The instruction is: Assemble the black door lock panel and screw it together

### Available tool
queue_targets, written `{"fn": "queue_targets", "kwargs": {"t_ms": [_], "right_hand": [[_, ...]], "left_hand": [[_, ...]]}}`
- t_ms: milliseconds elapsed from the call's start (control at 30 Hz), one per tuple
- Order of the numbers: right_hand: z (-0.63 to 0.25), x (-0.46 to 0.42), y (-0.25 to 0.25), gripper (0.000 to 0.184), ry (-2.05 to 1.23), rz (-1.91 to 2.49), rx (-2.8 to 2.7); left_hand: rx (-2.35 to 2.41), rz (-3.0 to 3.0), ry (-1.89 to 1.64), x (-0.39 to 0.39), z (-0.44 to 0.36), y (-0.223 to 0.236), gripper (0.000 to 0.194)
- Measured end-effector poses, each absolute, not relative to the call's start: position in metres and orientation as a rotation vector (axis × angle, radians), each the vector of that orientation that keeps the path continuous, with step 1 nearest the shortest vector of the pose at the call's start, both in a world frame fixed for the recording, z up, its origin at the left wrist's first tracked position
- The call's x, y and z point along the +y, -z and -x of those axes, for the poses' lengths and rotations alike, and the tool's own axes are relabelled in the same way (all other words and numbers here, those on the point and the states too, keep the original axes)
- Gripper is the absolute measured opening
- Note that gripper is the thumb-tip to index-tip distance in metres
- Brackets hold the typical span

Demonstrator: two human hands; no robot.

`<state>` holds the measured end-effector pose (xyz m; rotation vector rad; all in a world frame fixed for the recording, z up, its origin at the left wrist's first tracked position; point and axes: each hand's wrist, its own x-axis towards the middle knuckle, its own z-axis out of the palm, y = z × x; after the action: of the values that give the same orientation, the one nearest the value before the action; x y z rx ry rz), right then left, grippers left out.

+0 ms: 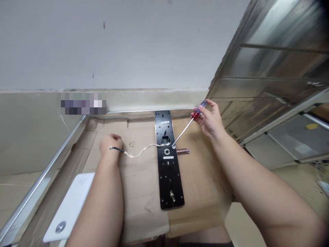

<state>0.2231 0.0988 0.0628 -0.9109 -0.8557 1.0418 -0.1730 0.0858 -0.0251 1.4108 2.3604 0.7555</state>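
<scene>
Pointing its long axis forward, the black plate [169, 170] lies between the closed left hand [109, 144] and the nearer right hand [211, 122], which grips a screwdriver [196, 114].

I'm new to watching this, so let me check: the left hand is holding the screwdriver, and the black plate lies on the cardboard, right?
Not quite: the head view shows the right hand holding the screwdriver. The black plate does lie on the cardboard.
</scene>
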Motion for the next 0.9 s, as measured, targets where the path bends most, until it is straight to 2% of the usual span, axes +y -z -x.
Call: {"fn": "queue_targets", "kwargs": {"t_ms": [167,367,500,733,900], "right_hand": [[-0.224,0.098,-0.064,0.058,-1.063,0.88,-0.814],[-0.221,0.096,-0.062,0.057,-1.106,0.829,-0.807],[-0.217,0.096,-0.06,0.053,-1.12,0.818,-0.82],[-0.208,0.091,-0.064,0.054,-1.116,0.788,-0.8],[-0.199,0.085,-0.066,0.056,-1.098,0.756,-0.82]], "left_hand": [[2.169,-1.383,-1.0,0.087,0.162,0.023,0.025],[1.622,-1.212,-1.322,0.085,0.132,0.027,0.045],[1.374,-1.083,-1.427,0.083,0.116,0.025,0.051],[0.95,-0.952,-1.591,0.069,0.096,0.009,0.041],[0.851,-0.995,-1.515,0.05,0.076,0.004,0.031]]}}
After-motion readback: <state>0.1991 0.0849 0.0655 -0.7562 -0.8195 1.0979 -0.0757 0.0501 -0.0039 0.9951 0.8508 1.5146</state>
